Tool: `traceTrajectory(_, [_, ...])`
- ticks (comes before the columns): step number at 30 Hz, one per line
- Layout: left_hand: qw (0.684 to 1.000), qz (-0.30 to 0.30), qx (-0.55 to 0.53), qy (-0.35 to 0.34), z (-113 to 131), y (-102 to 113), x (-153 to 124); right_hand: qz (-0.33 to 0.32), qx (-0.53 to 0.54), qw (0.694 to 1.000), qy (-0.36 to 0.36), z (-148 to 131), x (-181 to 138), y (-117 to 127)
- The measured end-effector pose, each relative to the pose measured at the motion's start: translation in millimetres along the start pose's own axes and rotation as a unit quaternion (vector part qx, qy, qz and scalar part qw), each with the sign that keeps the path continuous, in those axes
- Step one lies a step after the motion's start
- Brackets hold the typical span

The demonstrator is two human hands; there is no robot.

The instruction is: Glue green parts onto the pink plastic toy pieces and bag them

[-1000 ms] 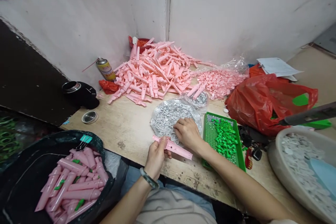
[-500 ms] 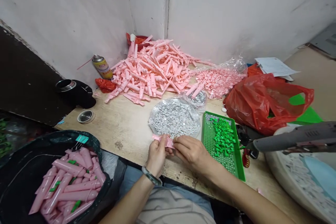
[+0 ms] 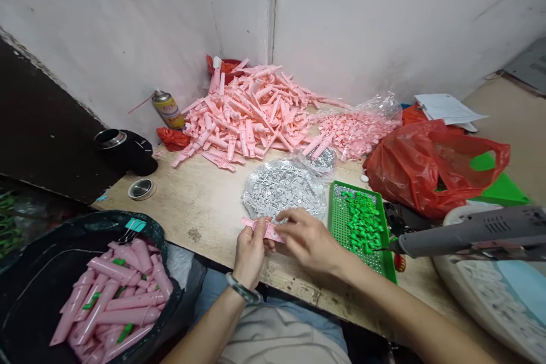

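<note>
My left hand (image 3: 251,250) is closed around a pink plastic half-shell (image 3: 271,232), long and narrow, held just above the table's front edge. Beside its right end is my right hand (image 3: 311,240), its fingers bent and apart; I see nothing held in them. Whether a fingertip still touches the shell is unclear. Just beyond both hands lies a clear plastic bag or dish of grey pieces and metal pins (image 3: 284,186). Right of my right hand stands a green tray (image 3: 335,222) with small green plastic parts (image 3: 362,219).
A heap of pink shells (image 3: 256,108) fills the back, with a bag of small pink pieces (image 3: 354,133) beside it. A black tub (image 3: 25,256) of joined pink tubes stands at left. A grey electric screwdriver (image 3: 469,232) juts in from the right, near a red bag (image 3: 426,165).
My right hand's fingers have lifted and spread away from the shell. The shell and my left hand have shifted slightly left. The screwdriver appears slightly lower and further left.
</note>
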State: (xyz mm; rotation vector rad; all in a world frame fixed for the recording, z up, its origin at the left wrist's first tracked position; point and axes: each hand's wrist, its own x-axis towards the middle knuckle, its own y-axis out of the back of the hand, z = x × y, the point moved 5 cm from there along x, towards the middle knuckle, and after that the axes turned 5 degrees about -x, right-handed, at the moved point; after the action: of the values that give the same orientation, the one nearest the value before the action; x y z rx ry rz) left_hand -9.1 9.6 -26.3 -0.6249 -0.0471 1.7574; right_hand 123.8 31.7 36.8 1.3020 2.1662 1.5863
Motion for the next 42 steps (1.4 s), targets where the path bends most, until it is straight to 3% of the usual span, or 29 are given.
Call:
traceTrajectory(3, [1.000, -0.001, -0.003, -0.007, 4, -7, 0, -0.018, -0.092, 0.980, -0.177, 40, 16, -7])
traceTrajectory(5, [1.000, 0.002, -0.009, -0.004, 5, -12, 0, -0.057, -0.161, 0.957, -0.233, 58, 27, -15])
traceTrajectory(11, [1.000, 0.012, -0.019, 0.010, 5, -13, -1, -0.100, -0.212, 0.936, -0.263, 72, 36, -25])
traceTrajectory(19, [0.999, 0.006, -0.015, 0.029, 1, -13, 2, -0.076, -0.210, 0.936, -0.272, 82, 36, -27])
traceTrajectory(24, [0.999, 0.018, -0.025, 0.024, 4, -11, 4, -0.026, -0.163, 0.956, -0.243, 60, 30, -15])
traceTrajectory(27, [1.000, 0.010, -0.016, 0.012, 4, -9, 6, 0.035, 0.013, 0.986, -0.163, 27, 16, -7])
traceTrajectory(30, [1.000, -0.015, 0.004, 0.001, 0, -11, 9, 0.081, 0.127, 0.983, -0.105, 4, 1, -5])
traceTrajectory(37, [1.000, -0.018, 0.020, 0.000, -13, -12, 9, 0.111, 0.061, 0.989, -0.074, -2, -13, -8])
traceTrajectory(42, [0.999, 0.027, 0.021, -0.019, -10, -5, 4, 0.077, 0.016, 0.997, -0.026, -27, -22, -5])
